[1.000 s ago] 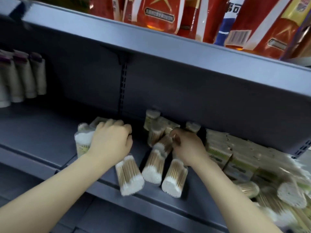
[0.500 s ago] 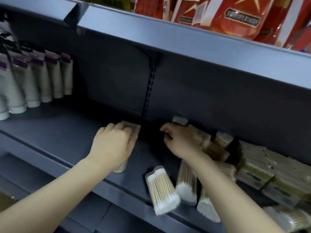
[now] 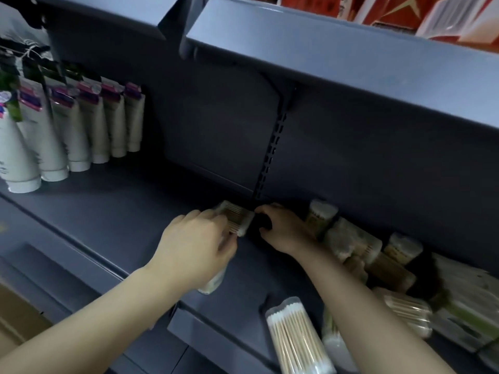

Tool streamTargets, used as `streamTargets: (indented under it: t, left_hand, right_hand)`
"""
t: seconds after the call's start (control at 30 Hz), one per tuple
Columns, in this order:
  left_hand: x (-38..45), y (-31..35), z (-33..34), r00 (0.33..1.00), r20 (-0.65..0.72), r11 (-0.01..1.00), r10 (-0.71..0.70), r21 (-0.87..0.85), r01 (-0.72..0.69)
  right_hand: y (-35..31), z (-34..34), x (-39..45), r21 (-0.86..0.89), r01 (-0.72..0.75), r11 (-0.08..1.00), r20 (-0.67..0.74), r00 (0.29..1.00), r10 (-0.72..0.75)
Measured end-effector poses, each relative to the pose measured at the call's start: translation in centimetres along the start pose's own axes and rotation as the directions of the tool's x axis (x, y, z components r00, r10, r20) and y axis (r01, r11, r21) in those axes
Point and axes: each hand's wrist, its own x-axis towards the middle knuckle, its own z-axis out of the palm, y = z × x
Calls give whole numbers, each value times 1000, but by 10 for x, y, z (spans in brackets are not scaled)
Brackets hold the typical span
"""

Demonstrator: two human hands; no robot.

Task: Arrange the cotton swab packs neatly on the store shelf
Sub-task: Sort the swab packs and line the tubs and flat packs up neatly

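1. Lying nearest to the camera, one clear cotton swab pack (image 3: pixel 297 340) rests on its side at the front edge of the grey shelf (image 3: pixel 108 220), just left of the right forearm.
2. Both bare forearms reach from below over the shelf edge toward the back.
3. To the right of the right arm, more swab packs (image 3: pixel 405 314) lie in a loose pile, some on their sides and some tilted; farther right flat boxes (image 3: pixel 469 303) are stacked, but they are blurred.
4. The left hand (image 3: pixel 197 247) has its fingers curled on a pack (image 3: pixel 237 218) that lies deep on the shelf; its grip is holding this pack. A second pack (image 3: pixel 213 282) shows under the palm, and I cannot tell if the hand holds it too.
5. The right hand (image 3: pixel 283 228) is just beside that pack, fingers curled; what its grip holds I cannot tell.
6. An upright pack (image 3: pixel 321 217) stands behind the right hand, near the back wall.
7. Far left, white tubes (image 3: pixel 81 130) stand in a row.
8. Above, red packages (image 3: pixel 399 14) sit on the upper shelf (image 3: pixel 324 60).
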Motion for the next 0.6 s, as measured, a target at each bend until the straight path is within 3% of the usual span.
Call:
streamTargets:
  t: [0.33,0.6]
  left_hand:
    - [4,-9,0,999,-32,1000,15,-8,-15]
    - [5,-8,-5,1000,14,1000,20,21,-21]
  right_hand:
    - [-8,12,26,130,69,989,51,996,-76]
    - [-6,14,31,244,26,970,81,996,-47]
